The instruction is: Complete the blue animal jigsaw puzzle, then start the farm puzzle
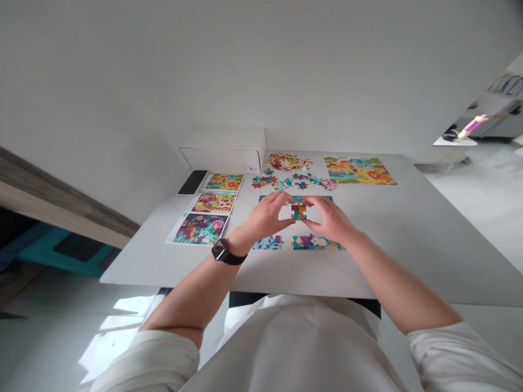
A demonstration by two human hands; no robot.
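Note:
Between my two hands is a small joined bit of jigsaw puzzle [298,213], brown, orange and green. My left hand [267,216], with a black watch on its wrist, pinches the left side with thumb and fingertips. On the right side, my right hand [332,219] does the same. Just beyond the fingers runs a blue strip of puzzle pieces [300,199], partly hidden by both hands. Closer to me lie a joined row of puzzle pieces [308,243] and a pale-blue patterned section [267,243], partly covered by my wrists.
Loose puzzle pieces [300,183] lie across the table behind my hands, with a reddish puzzle pile [288,161] farther back. A finished animal puzzle [359,170] is at back right. Three picture cards [200,228], a phone [193,182] and a white box [224,158] stand left.

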